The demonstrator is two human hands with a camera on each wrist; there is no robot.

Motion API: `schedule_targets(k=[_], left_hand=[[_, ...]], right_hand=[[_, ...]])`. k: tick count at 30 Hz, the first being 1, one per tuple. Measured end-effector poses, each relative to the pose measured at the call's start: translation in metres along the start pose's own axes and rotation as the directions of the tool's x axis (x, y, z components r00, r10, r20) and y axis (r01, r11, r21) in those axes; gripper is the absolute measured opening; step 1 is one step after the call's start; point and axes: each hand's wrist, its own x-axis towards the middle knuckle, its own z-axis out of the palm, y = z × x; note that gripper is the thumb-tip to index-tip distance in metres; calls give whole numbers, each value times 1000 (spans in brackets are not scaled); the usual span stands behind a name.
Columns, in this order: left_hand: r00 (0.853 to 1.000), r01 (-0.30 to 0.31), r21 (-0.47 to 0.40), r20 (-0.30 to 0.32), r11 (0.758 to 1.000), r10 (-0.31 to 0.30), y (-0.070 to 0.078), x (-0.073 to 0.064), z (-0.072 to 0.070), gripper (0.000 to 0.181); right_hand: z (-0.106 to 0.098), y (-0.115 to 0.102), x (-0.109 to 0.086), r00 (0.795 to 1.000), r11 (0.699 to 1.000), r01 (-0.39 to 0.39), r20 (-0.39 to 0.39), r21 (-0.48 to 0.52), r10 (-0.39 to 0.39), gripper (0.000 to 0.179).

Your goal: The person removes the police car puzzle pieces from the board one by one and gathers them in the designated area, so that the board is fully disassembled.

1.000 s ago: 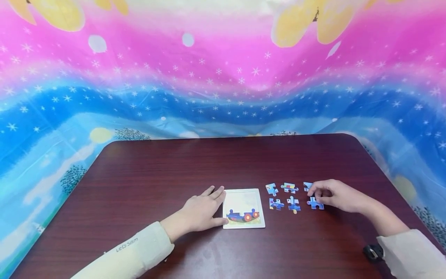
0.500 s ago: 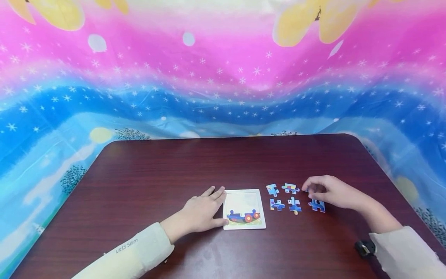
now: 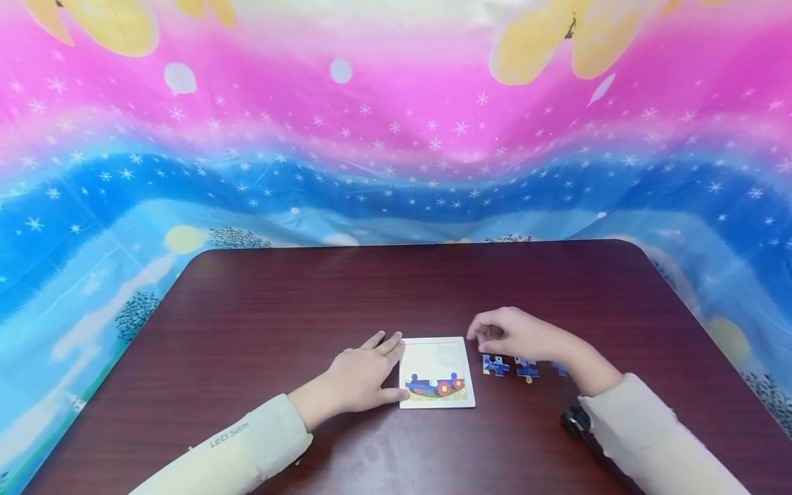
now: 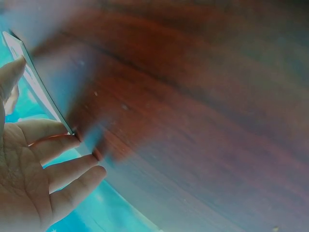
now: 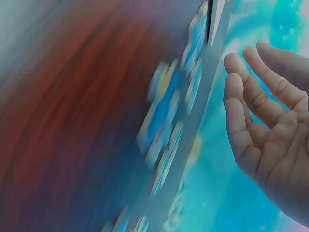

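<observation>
A white square puzzle tray point(image 3: 438, 404) lies flat on the table. Along its bottom, joined jigsaw pieces point(image 3: 436, 388) show a blue shape with red wheels; the upper part is bare. My left hand point(image 3: 361, 375) rests at the tray's left edge, fingers spread and fairly straight. To the right of the tray, my right hand point(image 3: 526, 335) hovers with loosely bent fingers over the loose pieces. Its palm and fingers point(image 5: 236, 113) hold nothing visible in the right wrist view. Below it lie a blue jigsaw piece point(image 3: 495, 366) and another piece point(image 3: 527, 370); the back row is mostly hidden.
The dark reddish-brown table point(image 3: 309, 295) has rounded far corners. Behind and beside it hangs a pink and blue patterned cloth point(image 3: 396, 165). One more blue piece point(image 3: 559, 369) shows partly beneath the right forearm. In the right wrist view, several pieces point(image 5: 161, 111) look blurred.
My right hand has moved left from the rightmost loose pieces to beside the tray's upper right corner. My left hand has stayed on the tray's edge.
</observation>
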Motion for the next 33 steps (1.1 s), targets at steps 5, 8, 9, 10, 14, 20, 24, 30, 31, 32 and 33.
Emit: schedule_targets(k=[5,8,9,10,14,20,24,30,31,32,33], left_hand=[[1000,4,1,3,1000,-4,0,0,0,83],[1000,7,6,2,1000,-7,0,0,1,83],[1000,7,8,0,1000,-7,0,0,0,84],[1000,6,11,-1,1000,-6,0,0,0,84],[1000,-5,13,-6,1000,5,-2,0,-1,86],[1000,-24,9,-5,1000,24,-5,1,-2,93],[1000,-25,13,6,1000,25,-6,0,-3,97],[1000,-23,11,1,1000,23,-6,1,-3,98],[1000,-24,10,1,1000,24,-6,1,-3,98],[1000,-24,8,0,1000,24,-7,1,-3,98],[1000,-24,5,1,1000,24,-7,1,-3,98]], right_hand=[[16,-16,23,998,1000,27,52,5,-27,15],[26,-24,34,995,998,55,88,0,-55,14],[29,-26,37,993,998,56,103,0,-56,14],[32,-29,40,992,998,57,116,0,-57,14],[41,-39,49,983,997,80,165,5,-80,14],[48,-48,54,973,994,106,209,-21,-99,18],[52,-50,54,970,995,93,226,-27,-85,22],[55,-54,53,974,998,55,221,-33,-47,22],[55,-55,53,975,998,54,218,-40,-44,22],[56,-55,53,975,997,52,216,-48,-41,23],[57,-55,53,976,997,55,215,-55,-42,23]])
